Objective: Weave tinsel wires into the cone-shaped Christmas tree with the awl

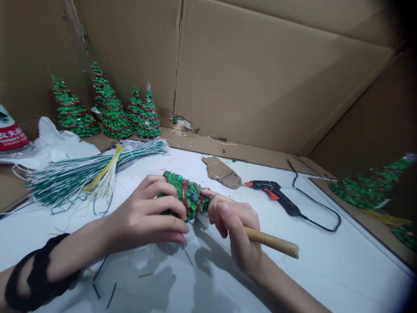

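A small green Christmas tree ornament [192, 196] with red garland and a tiny blue decoration lies tilted on its side, its narrow end toward the right. My left hand [153, 208] is wrapped over the wide end, fingers closed on it. In my right hand [236, 224] is a tool with a round wooden handle [275, 242], gripped in curled fingers. The right index finger reaches to the tree's narrow end and touches it. The working end of the tool is hidden by my fingers.
An orange-tipped black glue gun [276, 195] lies right, its cord looping behind, near a cardboard scrap [223, 171]. Bundled green and white wires [81, 174] lie left. Several finished trees [114, 115] stand against the cardboard wall [260, 74]; another tree [371, 184] lies far right.
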`<state>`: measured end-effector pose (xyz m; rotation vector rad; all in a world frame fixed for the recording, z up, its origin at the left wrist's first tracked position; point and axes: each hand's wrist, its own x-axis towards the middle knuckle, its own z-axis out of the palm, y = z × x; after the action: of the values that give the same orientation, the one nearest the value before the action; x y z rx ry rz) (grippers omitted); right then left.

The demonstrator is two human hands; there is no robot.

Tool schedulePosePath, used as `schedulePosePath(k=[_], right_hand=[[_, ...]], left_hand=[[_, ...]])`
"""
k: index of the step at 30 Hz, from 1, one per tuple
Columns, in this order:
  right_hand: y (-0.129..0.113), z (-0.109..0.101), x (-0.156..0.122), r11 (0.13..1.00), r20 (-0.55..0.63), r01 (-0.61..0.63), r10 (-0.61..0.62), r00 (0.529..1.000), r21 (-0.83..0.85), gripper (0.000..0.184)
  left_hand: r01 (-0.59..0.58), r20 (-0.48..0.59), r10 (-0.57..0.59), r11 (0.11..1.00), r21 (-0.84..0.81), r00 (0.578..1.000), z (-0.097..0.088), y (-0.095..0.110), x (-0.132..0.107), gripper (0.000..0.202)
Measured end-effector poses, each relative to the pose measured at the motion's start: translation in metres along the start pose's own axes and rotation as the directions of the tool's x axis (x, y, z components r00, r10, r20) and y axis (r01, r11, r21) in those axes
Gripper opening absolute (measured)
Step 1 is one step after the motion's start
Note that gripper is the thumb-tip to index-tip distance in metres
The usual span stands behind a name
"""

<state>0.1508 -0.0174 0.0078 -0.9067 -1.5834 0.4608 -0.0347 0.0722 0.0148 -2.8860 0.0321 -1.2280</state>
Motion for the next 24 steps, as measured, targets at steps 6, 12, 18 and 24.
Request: schedulePosePath(k=[6, 12, 18, 24], right_hand=[[-0.0002, 0.0009, 0.0001, 1.0, -0.007, 0.0, 0.0, 1.0, -0.013, 0.045], [0.0023, 0.0017, -0.0025, 1.0, -0.004, -0.001, 0.001, 1.0, -0.004, 0.043], [0.0012, 0.0016, -0.0029, 1.0, 0.005, 0.01, -0.009, 1.0, -0.015, 0.043], [0.0004, 0.0046, -0.0042, 0.992, 0.041, 0.074, -0.07, 0.997, -0.098, 0.038]], left_hand=[[0.005, 0.04, -0.005, 1.0, -0.003, 0.999, 0.0012, 0.0002, -0.0003, 0.02], [0.069, 0.023, -0.069, 0.998, 0.017, 0.997, -0.002, 0.0011, 0.0007, 0.041], [0.236, 0.151, -0.238, 0.971, 0.03, 0.959, -0.0005, -0.0003, 0.0014, 0.032], [0.234, 0.218, -0.231, 0.972, 0.013, 0.948, 0.0015, -0.0045, 0.0028, 0.029]])
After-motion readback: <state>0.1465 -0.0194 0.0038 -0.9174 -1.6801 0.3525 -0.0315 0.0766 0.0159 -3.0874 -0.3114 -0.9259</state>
